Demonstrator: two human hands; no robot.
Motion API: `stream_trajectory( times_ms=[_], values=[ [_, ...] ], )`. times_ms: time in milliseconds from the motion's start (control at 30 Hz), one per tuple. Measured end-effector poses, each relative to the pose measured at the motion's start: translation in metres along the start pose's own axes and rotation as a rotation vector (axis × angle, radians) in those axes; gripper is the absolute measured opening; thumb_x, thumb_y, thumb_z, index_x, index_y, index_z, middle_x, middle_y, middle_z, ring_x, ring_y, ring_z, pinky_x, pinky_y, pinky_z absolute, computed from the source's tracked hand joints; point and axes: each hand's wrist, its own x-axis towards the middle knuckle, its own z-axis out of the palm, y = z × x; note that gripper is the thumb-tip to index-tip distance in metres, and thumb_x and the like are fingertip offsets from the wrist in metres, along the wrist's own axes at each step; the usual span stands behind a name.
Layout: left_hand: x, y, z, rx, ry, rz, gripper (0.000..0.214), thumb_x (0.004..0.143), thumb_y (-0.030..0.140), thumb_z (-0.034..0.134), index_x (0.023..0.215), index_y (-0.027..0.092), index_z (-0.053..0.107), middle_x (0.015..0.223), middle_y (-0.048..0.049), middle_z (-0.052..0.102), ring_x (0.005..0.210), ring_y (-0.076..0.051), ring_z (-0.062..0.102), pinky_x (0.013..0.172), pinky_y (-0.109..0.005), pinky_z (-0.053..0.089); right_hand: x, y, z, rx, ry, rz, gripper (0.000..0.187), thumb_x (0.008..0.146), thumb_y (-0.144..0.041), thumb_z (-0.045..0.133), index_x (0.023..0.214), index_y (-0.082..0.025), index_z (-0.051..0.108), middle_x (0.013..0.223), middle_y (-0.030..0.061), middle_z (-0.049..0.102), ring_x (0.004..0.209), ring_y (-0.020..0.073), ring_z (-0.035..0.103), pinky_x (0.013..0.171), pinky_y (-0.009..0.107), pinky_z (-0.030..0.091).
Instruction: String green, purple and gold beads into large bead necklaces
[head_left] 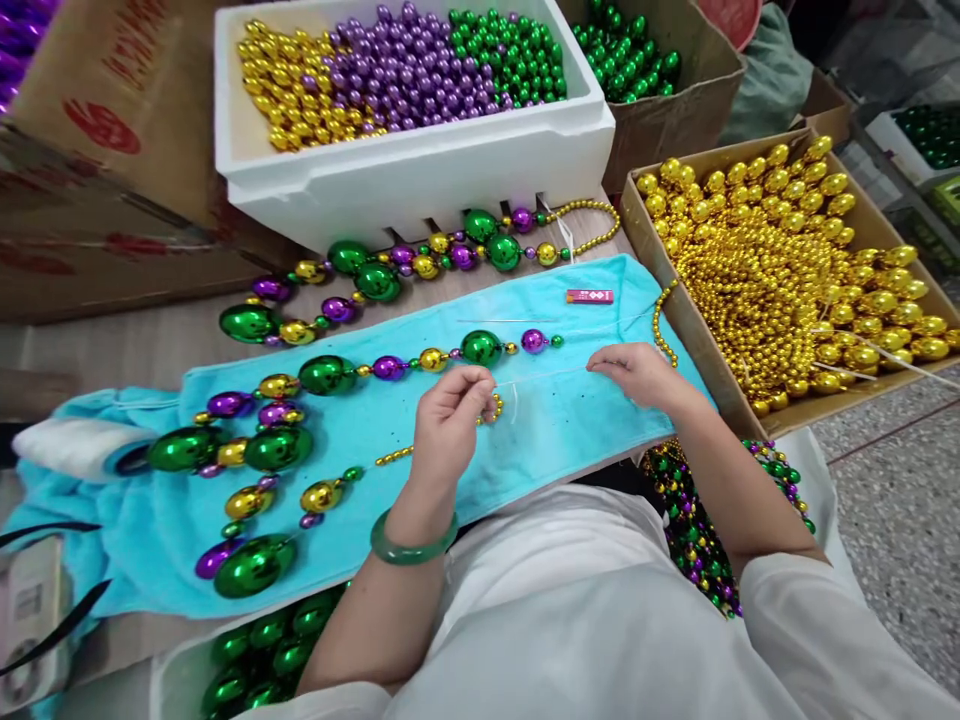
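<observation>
My left hand (448, 425), with a green bangle on its wrist, is closed in a pinch on a thin white string (540, 376) and small gold beads (496, 405). Pinching the same string further right is my right hand (637, 372). Both rest on a turquoise towel (570, 430). A long strand of green, purple and gold beads (330, 375) curves across the towel to the left of my hands. A short run of tiny gold beads (394, 456) lies just left of my left wrist.
A white foam box (420, 175) of gold, purple and green beads stands behind. A second strand (375, 280) lies before it. A cardboard box (780, 270) of gold beads sits right. A pink lighter (589, 296) lies on the towel. Green balls (262, 650) fill a near tub.
</observation>
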Motion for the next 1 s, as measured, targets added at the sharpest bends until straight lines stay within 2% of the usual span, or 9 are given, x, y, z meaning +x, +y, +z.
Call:
stream_trajectory(
  times_ms=[167,300,400,533,633,733,833,900,1000],
  values=[
    [0.006,-0.007,-0.006,-0.278,0.122,-0.043,0.016,0.076,0.029,0.069,0.075,0.017,0.058,0.059,0.0041,0.05,0.052,-0.006,0.049,0.048,-0.016,0.042,0.003,0.009,-0.004,-0.112,-0.058,0.075,0.018,0.08,-0.027,0.059,0.09,-0.022,0.073,0.084,0.0011,0.07,0.076,0.0165,0.061,0.071,0.026,0.044],
    [0.015,-0.006,-0.027,-0.462,0.238,-0.052,0.016,0.077,0.028,0.07,0.077,0.019,0.057,0.075,0.001,0.06,0.073,-0.01,0.063,0.055,-0.016,0.05,-0.001,0.017,-0.014,0.063,-0.052,0.119,0.022,0.079,-0.031,0.057,0.086,-0.017,0.073,0.083,0.003,0.07,0.068,0.0147,0.059,0.066,0.026,0.045],
    [0.016,-0.007,-0.03,-0.555,0.177,-0.094,0.017,0.079,0.029,0.069,0.078,0.019,0.055,0.087,-0.0012,0.066,0.088,-0.015,0.067,0.062,-0.02,0.054,0.0,0.021,-0.025,0.042,-0.028,0.17,0.023,0.081,-0.031,0.056,0.087,-0.017,0.073,0.084,0.0036,0.07,0.071,0.0162,0.061,0.067,0.027,0.046],
    [0.009,-0.008,-0.016,-0.58,0.064,-0.133,0.018,0.08,0.03,0.069,0.081,0.019,0.055,0.081,-0.0004,0.067,0.084,-0.015,0.069,0.071,-0.024,0.056,0.007,0.021,-0.028,-0.374,0.091,0.176,0.018,0.082,-0.023,0.056,0.085,-0.018,0.073,0.086,0.0082,0.071,0.087,0.0241,0.061,0.081,0.037,0.046],
    [0.002,-0.006,-0.007,-0.585,0.023,-0.156,0.018,0.081,0.03,0.069,0.084,0.019,0.054,0.081,-0.0005,0.067,0.083,-0.015,0.069,0.068,-0.023,0.055,0.012,0.009,-0.01,-0.455,0.153,0.038,0.022,0.084,-0.02,0.057,0.1,-0.016,0.072,0.109,0.0144,0.067,0.107,0.0308,0.054,0.094,0.048,0.041],
    [-0.003,-0.001,-0.003,-0.611,-0.018,-0.198,0.02,0.079,0.03,0.07,0.084,0.019,0.055,0.08,-0.0004,0.065,0.084,-0.016,0.068,0.064,-0.022,0.054,0.015,-0.011,0.03,-0.34,0.07,-0.143,0.032,0.088,-0.022,0.056,0.119,-0.019,0.064,0.124,0.0089,0.062,0.115,0.0222,0.054,0.099,0.035,0.042],
    [-0.004,0.004,-0.007,-0.629,-0.033,-0.197,0.022,0.077,0.03,0.072,0.084,0.019,0.055,0.071,0.0023,0.058,0.075,-0.014,0.066,0.059,-0.021,0.052,0.02,-0.025,0.066,-0.23,-0.08,-0.278,0.027,0.091,-0.019,0.051,0.113,-0.019,0.066,0.118,0.006,0.066,0.108,0.0171,0.059,0.093,0.028,0.045],
    [-0.004,0.006,-0.013,-0.607,-0.003,-0.146,0.022,0.076,0.029,0.073,0.083,0.019,0.055,0.065,0.0041,0.052,0.064,-0.009,0.06,0.057,-0.019,0.05,0.022,-0.027,0.071,-0.235,-0.117,-0.267,0.026,0.094,-0.019,0.045,0.106,-0.018,0.069,0.109,0.0051,0.069,0.101,0.0164,0.062,0.089,0.027,0.046],
    [-0.003,0.004,-0.022,-0.545,0.059,-0.093,0.021,0.076,0.027,0.073,0.08,0.018,0.055,0.062,0.0048,0.048,0.057,-0.006,0.053,0.054,-0.017,0.046,0.021,-0.019,0.049,-0.308,-0.079,-0.192,0.029,0.097,-0.024,0.043,0.107,-0.021,0.069,0.111,0.0045,0.069,0.1,0.0174,0.062,0.084,0.026,0.045]
  ],
)
